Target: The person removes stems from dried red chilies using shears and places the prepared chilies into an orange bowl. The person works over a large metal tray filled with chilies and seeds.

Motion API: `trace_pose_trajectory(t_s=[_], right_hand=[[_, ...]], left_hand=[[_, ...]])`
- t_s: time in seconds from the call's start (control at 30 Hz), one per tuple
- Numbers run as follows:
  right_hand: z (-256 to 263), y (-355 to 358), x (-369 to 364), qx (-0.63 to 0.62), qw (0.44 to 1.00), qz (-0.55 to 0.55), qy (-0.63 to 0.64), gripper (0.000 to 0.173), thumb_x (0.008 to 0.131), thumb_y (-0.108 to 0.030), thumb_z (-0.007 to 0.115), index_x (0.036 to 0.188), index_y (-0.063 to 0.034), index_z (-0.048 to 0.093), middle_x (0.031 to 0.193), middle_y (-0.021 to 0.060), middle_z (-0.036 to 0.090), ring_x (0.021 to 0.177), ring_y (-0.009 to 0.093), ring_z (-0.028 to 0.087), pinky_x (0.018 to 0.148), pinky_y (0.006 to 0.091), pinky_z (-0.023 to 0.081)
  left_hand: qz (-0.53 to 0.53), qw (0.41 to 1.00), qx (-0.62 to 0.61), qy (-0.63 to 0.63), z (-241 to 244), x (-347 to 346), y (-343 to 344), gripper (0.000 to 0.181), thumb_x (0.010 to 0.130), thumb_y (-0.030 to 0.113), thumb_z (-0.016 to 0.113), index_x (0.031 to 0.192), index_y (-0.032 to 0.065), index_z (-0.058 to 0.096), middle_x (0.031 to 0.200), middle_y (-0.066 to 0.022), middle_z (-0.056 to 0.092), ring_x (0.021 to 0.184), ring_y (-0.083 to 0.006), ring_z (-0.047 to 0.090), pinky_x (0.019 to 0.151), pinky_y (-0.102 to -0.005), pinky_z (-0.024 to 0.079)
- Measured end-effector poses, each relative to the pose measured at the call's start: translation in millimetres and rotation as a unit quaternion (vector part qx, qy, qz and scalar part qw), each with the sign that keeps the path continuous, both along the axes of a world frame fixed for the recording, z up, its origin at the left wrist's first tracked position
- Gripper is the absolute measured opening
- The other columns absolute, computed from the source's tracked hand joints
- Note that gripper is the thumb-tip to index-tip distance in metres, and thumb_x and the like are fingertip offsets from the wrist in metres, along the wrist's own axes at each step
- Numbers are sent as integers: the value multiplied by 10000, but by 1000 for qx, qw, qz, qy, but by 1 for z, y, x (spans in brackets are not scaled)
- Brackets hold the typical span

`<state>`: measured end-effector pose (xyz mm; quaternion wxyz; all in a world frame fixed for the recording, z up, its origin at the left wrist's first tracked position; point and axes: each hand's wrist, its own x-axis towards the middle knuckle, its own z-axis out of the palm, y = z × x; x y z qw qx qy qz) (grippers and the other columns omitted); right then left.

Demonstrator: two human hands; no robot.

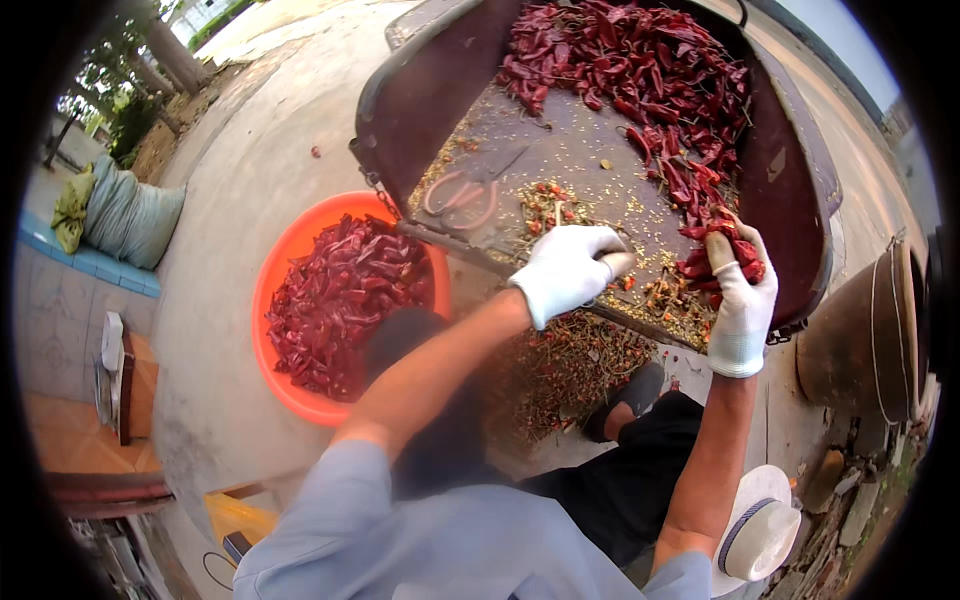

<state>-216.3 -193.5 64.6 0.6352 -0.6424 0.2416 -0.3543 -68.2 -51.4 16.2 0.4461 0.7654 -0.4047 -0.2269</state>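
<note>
White knitted gloves cover both my hands over the open cart bed [592,142]. My right hand [742,307] grips a bunch of dried red chili peppers [750,259] at the bed's right side. Beside it, my left hand [574,262] hovers over the near edge with thumb and fingers brought together; whether anything sits between them is hidden. A large heap of dried red chilies [622,52] fills the far part of the bed. Scissors with pinkish handles [461,201] lie on the left. Stems and yellow seeds [551,206] litter the bed floor near my left hand.
An orange plastic basin [262,330] full of red chilies stands left of my legs. Below the cart edge lies a pile of stems and scraps [577,367]. A large brown bucket [855,337] and a pale hat [761,536] are at right. Stuffed sacks [135,214] rest far left.
</note>
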Motion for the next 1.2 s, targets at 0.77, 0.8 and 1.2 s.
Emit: trace_pose_trajectory(t_s=[0.77, 0.8, 1.2], right_hand=[[-24, 36, 118, -245, 963, 42, 101, 195, 939, -123, 696, 1124, -83, 746, 935, 170, 749, 783, 206, 741, 707, 326, 559], [-35, -3, 105, -317, 935, -74, 141, 197, 948, -120, 683, 1131, -77, 742, 951, 156, 758, 822, 239, 749, 745, 331, 566], [-78, -98, 64, -348, 724, -137, 580, 408, 880, -391, 725, 1193, -131, 706, 1109, 124, 740, 1045, 322, 702, 898, 415, 555]], left_hand=[[-203, 924, 178, -272, -10, -12, -1, 194, 922, 289, 622, 993, 125, 696, 879, -92, 672, 859, -333, 682, 752, -447, 547], [-181, 929, 107, -303, -15, -16, 4, 198, 922, 295, 624, 989, 124, 696, 865, -89, 675, 842, -320, 685, 738, -444, 546], [-108, 934, 29, -340, -27, -2, 8, 156, 900, 289, 681, 955, 148, 716, 830, -73, 681, 792, -292, 683, 691, -422, 530]])
